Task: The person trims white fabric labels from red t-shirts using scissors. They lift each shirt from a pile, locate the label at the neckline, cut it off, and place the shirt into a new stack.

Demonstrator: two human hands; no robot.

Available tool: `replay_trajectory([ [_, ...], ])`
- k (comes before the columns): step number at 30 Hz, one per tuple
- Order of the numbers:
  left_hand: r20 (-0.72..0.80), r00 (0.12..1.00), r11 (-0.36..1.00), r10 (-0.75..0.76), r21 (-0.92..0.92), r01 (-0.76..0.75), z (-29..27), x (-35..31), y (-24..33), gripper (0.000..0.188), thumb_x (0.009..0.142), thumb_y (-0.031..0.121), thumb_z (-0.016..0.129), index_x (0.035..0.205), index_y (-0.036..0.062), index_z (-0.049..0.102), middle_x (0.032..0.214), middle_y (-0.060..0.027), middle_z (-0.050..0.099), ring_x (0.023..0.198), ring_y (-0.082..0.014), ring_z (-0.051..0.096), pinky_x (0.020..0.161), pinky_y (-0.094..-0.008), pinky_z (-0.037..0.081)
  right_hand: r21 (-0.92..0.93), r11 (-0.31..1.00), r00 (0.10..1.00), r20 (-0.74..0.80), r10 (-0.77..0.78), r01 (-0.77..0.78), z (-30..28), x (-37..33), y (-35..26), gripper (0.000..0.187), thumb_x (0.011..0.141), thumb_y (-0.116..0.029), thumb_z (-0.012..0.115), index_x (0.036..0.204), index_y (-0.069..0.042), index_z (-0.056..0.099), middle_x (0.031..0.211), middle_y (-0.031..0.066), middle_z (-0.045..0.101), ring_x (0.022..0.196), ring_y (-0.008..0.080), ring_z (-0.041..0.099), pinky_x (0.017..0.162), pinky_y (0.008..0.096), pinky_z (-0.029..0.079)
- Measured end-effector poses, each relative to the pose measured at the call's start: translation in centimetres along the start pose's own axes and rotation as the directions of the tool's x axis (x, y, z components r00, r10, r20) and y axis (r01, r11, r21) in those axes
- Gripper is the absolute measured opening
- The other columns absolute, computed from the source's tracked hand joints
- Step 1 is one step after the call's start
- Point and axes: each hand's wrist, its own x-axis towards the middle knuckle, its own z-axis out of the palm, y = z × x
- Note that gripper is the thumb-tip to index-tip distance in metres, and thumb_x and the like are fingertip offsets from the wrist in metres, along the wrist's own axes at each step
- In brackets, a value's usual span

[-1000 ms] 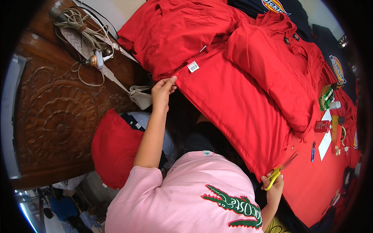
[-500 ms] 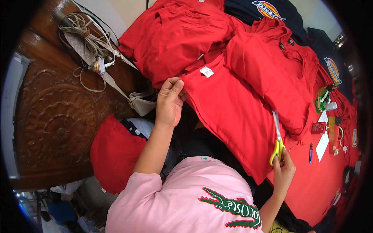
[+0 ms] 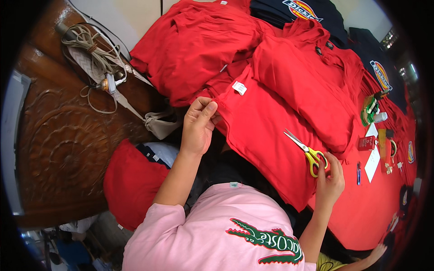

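My left hand [image 3: 198, 128] pinches the upper corner of a red garment [image 3: 271, 144] between thumb and fingers, holding its edge up. A white label [image 3: 239, 88] shows on the cloth to the right of that hand. In my right hand [image 3: 329, 180] is a pair of scissors [image 3: 307, 150] with yellow handles; fingers sit in the loops. The blades are slightly parted and point up and left across the red cloth. Whether they touch the cloth, I cannot tell.
Red garments [image 3: 199, 45] lie heaped behind, with dark printed garments [image 3: 298, 13] beyond. On the red table at right are a small red box [image 3: 366, 143], white paper [image 3: 372, 165] and a blue cutter [image 3: 358, 173]. A coiled cable [image 3: 90, 47] rests on carved wood. Another person's arm [image 3: 373, 256] appears lower right.
The scissors have swung left, from pointing upward to lying diagonally over the cloth. My left hand still grips the corner. Another person's arm has come in at the lower right.
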Motion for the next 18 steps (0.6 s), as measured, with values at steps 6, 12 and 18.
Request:
replay_trajectory([
  [6,0.055,0.996,0.998,-0.069,0.012,0.069,2.8,-0.4,-2.1,0.002,0.106,0.011,0.069,0.107,0.0095,0.069,0.099,-0.0005,0.075,0.091,-0.0105,0.072,0.088,-0.0303,0.06,0.515,0.818,0.955,-0.006,-0.296,0.256,1.8,3.8,-9.3,0.025,0.089,-0.002,0.082,0.114,-0.005,0.077,0.095,0.0052,0.075,0.073,0.0122,0.067,0.062,0.0278,0.052],
  [12,0.054,0.997,0.997,-0.059,0.053,0.056,5.0,-0.2,-2.1,0.003,0.104,0.009,0.071,0.106,0.0074,0.07,0.097,0.0,0.074,0.088,-0.0079,0.071,0.083,-0.025,0.058,0.502,0.687,0.842,-0.192,-0.504,0.525,6.0,6.6,-13.1,0.019,0.086,-0.005,0.082,0.104,-0.007,0.076,0.092,0.0076,0.074,0.072,0.0226,0.072,0.061,0.0328,0.055],
  [18,0.062,0.998,0.984,0.022,0.174,-0.032,5.1,-0.5,-1.9,0.004,0.103,0.008,0.073,0.105,0.0057,0.07,0.095,0.0014,0.073,0.086,-0.0039,0.067,0.08,-0.0209,0.053,0.417,0.754,0.856,-0.143,-0.496,0.507,6.8,6.4,-14.3,0.012,0.088,-0.007,0.08,0.096,-0.005,0.072,0.085,0.0045,0.07,0.068,0.0212,0.069,0.06,0.0326,0.054],
])
